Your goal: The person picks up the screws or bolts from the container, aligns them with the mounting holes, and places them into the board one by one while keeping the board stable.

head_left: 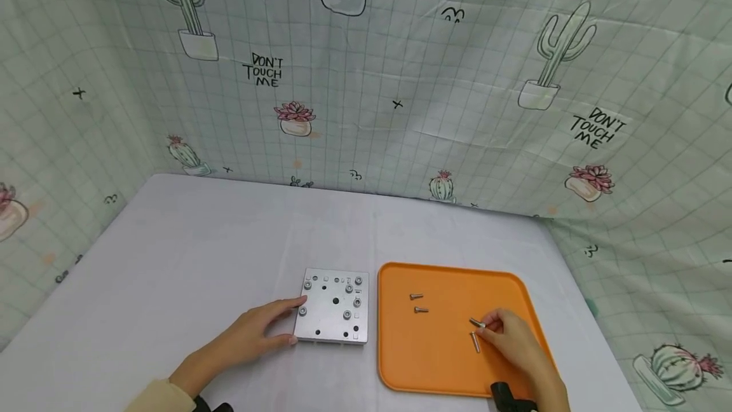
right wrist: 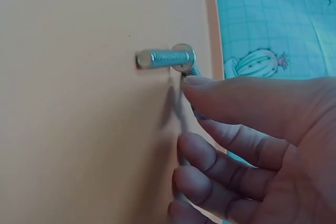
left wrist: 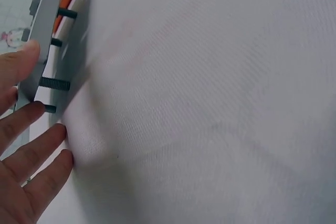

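Pinching a screw (head_left: 477, 322) by its end, the right hand (head_left: 511, 339) was held beside a loose screw (head_left: 474, 342) that might be knocked aside by a sweep of the fingers; the held one might be dropped, fingertips alone being used. The left hand (head_left: 251, 329), fingers spread, was laid against the left edge of the metal plate (head_left: 326, 322). Because screw ends (left wrist: 55, 83) protruded beneath, the plate might be rocked by uneven pressure. To its right was placed an orange tray (head_left: 434, 361), bearing two more screws (head_left: 420, 310). White cloth (head_left: 229, 240) was spread underneath, backed by gridded fabric (head_left: 366, 138) printed with potted cacti (head_left: 197, 44).
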Demonstrator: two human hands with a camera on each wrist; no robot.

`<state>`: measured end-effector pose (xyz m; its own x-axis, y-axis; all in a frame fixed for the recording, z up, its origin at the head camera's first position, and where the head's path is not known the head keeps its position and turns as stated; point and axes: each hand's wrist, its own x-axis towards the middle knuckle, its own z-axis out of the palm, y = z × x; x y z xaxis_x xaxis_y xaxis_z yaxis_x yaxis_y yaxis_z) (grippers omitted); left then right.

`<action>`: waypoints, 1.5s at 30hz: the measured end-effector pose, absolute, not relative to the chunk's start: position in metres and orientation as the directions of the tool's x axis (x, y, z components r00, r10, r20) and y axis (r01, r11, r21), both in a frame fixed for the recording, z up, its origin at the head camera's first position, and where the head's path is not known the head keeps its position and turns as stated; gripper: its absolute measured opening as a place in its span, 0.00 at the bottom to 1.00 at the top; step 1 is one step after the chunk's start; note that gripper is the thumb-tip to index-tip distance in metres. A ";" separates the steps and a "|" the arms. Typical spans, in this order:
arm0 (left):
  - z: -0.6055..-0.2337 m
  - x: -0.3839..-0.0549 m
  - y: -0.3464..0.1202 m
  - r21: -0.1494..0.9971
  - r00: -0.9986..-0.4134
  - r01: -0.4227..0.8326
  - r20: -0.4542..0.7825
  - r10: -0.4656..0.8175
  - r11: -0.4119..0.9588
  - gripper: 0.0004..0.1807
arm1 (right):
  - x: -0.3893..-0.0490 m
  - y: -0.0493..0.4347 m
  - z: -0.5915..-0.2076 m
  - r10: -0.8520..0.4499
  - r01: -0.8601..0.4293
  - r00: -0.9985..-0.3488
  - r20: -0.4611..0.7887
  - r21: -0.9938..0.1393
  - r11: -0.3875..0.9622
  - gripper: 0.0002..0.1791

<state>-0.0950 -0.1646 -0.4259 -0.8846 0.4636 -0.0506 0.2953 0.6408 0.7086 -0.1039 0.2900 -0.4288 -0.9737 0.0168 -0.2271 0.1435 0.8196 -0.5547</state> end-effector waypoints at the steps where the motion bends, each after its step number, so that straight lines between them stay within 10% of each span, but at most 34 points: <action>1: -0.428 -0.094 -0.164 0.710 -0.884 0.296 -0.050 0.465 0.639 0.35 | -0.102 0.290 -0.430 0.026 0.157 -0.972 -0.235 -0.558 0.815 0.11; 19: -0.441 -0.093 -0.158 0.759 -0.913 0.200 -0.086 0.400 0.620 0.34 | -0.095 0.247 -0.411 0.104 0.169 -0.984 -0.144 -0.578 0.798 0.11; 45: -0.428 -0.095 -0.162 0.771 -0.908 0.227 -0.054 0.416 0.595 0.34 | -0.100 0.140 -0.385 -0.255 -0.250 -0.964 0.081 -0.611 0.752 0.06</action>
<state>-0.0951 -0.1623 -0.4281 -0.9076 0.4163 -0.0540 0.2268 0.5946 0.7714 -0.0997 0.1401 -0.3852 -0.9637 -0.2545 0.0809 -0.2498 0.7516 -0.6106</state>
